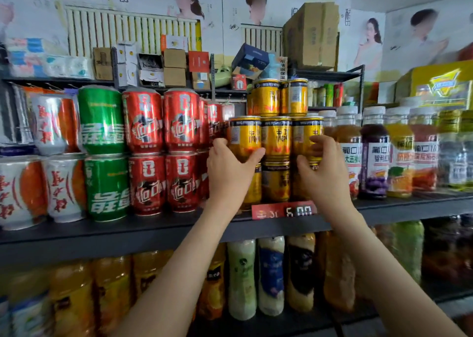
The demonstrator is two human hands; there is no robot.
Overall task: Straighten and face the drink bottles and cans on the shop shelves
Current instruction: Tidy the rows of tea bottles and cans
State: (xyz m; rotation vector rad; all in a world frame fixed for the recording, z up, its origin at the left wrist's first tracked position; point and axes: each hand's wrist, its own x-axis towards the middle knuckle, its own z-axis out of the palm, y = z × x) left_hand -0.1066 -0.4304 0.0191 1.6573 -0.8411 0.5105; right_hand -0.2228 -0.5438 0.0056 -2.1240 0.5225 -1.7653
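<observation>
Yellow cans (276,137): centre of view on the dark shelf (153,231), stacked in three tiers. Two on top, three in the middle tier, more beneath. Most labels face forward.
White-and-orange cans (51,125): far out at 9 o'clock of the stack, two tiers, blurred.
Green cans (102,121): just right of those, one standing on another.
Red cans (163,121): two columns of two tiers, between the green cans and the stack, with more behind.
Left hand (231,169): at 8 o'clock of the stack. It grips the left middle can (243,134), thumb laid across its lower front, fingers wrapped round its left side.
Price tag (284,210): red, on the shelf edge at 6 o'clock of the stack, between the two wrists.
Right hand (323,167): at 4 o'clock of the stack. It pinches the right middle can (300,131), fingers curled onto its right front, thumb near its lower edge.
Juice bottles (373,152): at 3 o'clock, an upright row with white caps, labels forward.
Lower bottles (243,277): on the shelf below at 6 o'clock, upright, blurred.
Cardboard box (312,34): on the top rack at 1 o'clock.
</observation>
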